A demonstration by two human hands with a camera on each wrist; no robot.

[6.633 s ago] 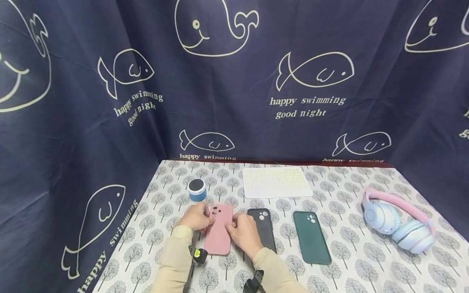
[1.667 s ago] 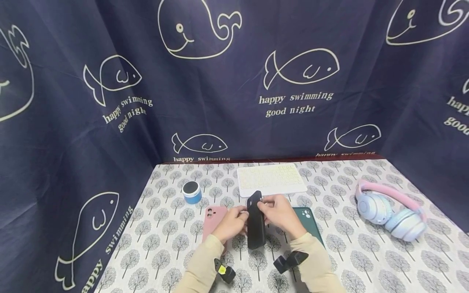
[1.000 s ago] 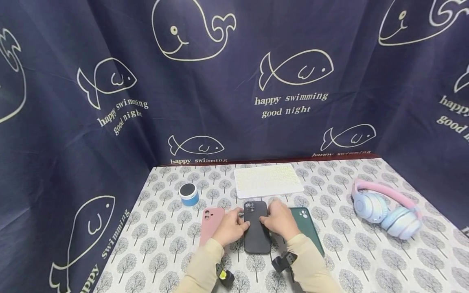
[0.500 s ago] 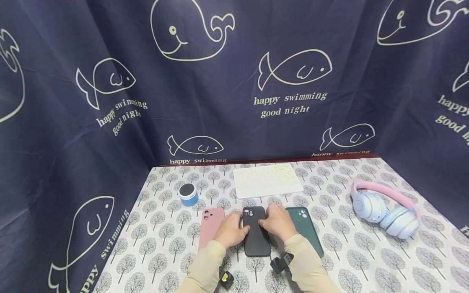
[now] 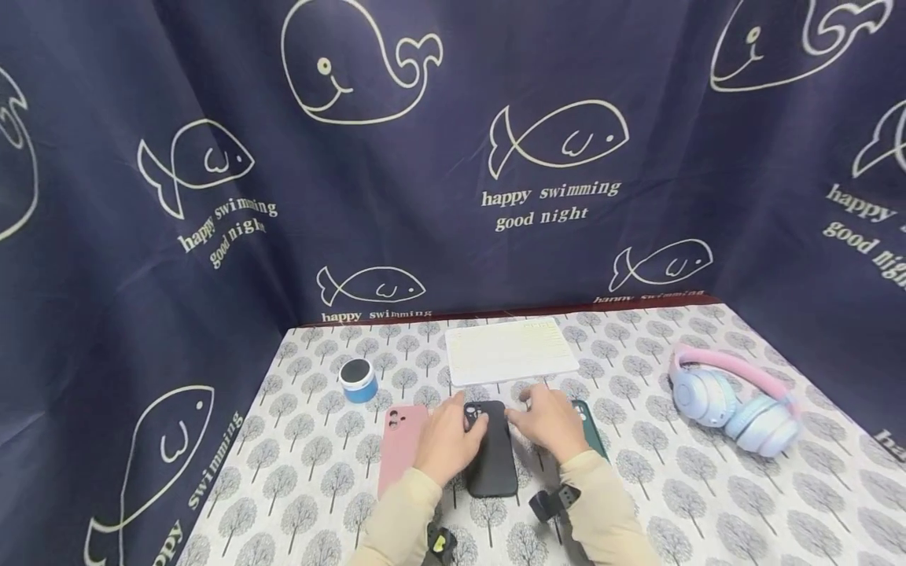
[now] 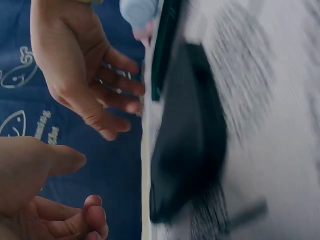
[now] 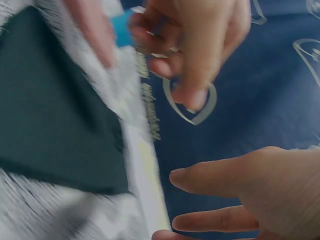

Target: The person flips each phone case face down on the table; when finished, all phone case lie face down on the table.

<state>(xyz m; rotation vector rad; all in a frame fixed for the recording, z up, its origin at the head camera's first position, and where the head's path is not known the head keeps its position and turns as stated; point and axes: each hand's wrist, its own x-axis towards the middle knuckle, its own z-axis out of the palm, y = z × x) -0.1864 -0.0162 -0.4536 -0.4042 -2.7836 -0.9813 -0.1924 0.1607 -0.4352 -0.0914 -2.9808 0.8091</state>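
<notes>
A black phone case (image 5: pixel 493 464) lies flat on the tablecloth between a pink phone case (image 5: pixel 399 448) and a green phone case (image 5: pixel 591 431). My left hand (image 5: pixel 447 440) hovers over its left edge and partly covers the pink one. On the other side my right hand (image 5: pixel 548 420) is by its upper right corner, its forearm covering part of the green case. The left wrist view shows both hands raised off the black case (image 6: pixel 190 125), thumb and fingers apart with nothing between them. In the right wrist view my right hand (image 7: pixel 270 190) likewise holds nothing.
Behind the cases lies a white keyboard (image 5: pixel 510 350). A small blue speaker (image 5: pixel 359 381) stands at the back left, and pink and light-blue headphones (image 5: pixel 736 401) rest on the right. A dark blue curtain (image 5: pixel 439 157) hangs behind the table.
The black case was held tilted up by both hands, then laid flat and gripped at its sides; now both hands have let go. Much earlier, both hands were on the pink case.
</notes>
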